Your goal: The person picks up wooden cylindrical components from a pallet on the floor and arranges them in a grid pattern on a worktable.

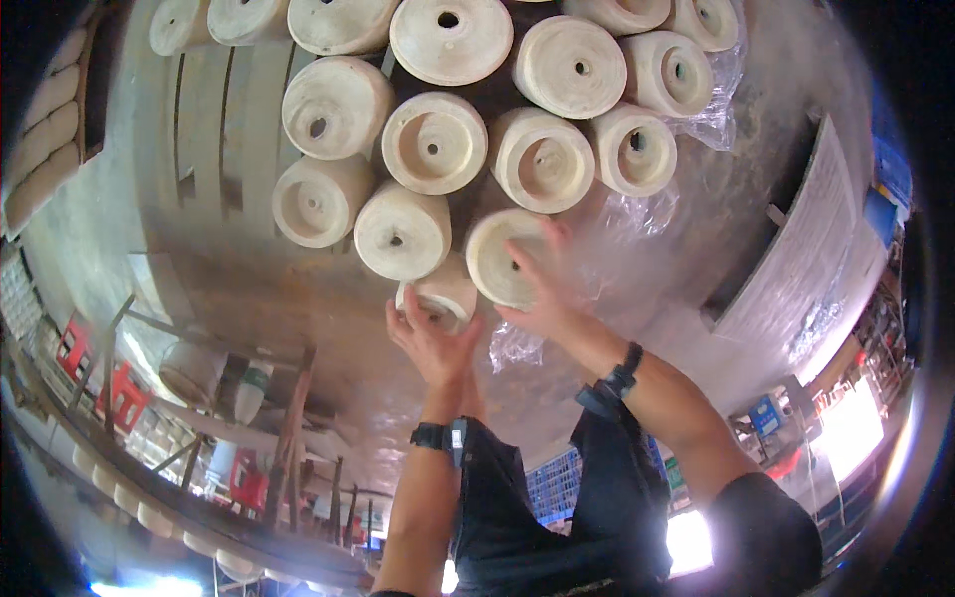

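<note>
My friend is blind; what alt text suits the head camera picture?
A person's left hand and right hand each touch a pale round block; many similar blocks, several with a central hole, cluster just beyond.

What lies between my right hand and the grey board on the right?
In the head view, floor and crumpled clear plastic lie between your right hand and the grey board.

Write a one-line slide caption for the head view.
Left hand on one pale round block, right hand on another, at the near edge of a group of similar blocks.
</note>
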Available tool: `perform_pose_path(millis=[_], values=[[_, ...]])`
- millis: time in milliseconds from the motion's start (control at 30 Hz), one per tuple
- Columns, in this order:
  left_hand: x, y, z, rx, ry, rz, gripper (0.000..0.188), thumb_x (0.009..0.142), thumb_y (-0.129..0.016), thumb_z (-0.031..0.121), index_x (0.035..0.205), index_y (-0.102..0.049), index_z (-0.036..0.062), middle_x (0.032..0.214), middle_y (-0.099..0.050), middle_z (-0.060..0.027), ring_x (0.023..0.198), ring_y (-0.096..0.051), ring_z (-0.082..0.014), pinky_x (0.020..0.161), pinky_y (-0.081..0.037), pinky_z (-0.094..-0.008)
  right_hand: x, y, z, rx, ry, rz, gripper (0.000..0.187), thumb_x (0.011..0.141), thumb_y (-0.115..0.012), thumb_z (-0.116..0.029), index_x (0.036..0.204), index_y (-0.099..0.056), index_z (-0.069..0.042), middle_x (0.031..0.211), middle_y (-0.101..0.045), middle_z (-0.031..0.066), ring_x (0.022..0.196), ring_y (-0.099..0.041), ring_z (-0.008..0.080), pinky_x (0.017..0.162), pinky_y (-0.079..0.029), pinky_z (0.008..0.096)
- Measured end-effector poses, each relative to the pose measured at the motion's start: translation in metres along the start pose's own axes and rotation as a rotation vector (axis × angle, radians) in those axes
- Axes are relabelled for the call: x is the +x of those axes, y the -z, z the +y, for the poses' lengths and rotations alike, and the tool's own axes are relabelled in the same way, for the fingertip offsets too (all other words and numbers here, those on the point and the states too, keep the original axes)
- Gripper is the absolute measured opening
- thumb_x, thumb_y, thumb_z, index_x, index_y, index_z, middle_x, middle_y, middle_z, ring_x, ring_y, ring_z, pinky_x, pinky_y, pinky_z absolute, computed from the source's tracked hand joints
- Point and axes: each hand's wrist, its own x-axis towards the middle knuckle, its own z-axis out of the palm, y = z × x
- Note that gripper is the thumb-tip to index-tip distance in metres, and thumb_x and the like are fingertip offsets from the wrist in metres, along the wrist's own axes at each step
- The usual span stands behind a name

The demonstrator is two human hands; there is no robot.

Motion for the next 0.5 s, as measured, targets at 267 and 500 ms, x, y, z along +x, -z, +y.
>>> perform_pose_path(millis=[267, 500], values=[[0.004, -0.005, -0.007, 0.064, -0.108, -0.029, 0.111, 0.055, -0.088, 0.028, 0.146, -0.028, 0.0101, 0.144, -0.023, -0.0291, 0.132, -0.027, -0.0480, 0.106, -0.031, -0.0556, -0.037, 0.030, 0.075, 1.175, -0.884, -0.359, 0.059, 0.090, -0.060, -0.044, 0.137, -0.046, -0.011, 0.136, -0.046, 0.0128, 0.114, -0.057, 0.0249, 0.090, -0.052, 0.0410], [0.013, 0.008, 0.013, -0.006, -0.198, -0.005, 0.118, 0.061, -0.088, 0.034, 0.146, -0.015, -0.0025, 0.145, -0.020, -0.0332, 0.138, -0.017, -0.0487, 0.110, -0.024, -0.0582, -0.051, -0.004, 0.121, 0.914, -1.065, 0.107, 0.067, 0.098, -0.035, -0.057, 0.145, -0.033, -0.010, 0.139, -0.044, 0.0108, 0.111, -0.058, 0.0262, 0.072, -0.058, 0.0351]])
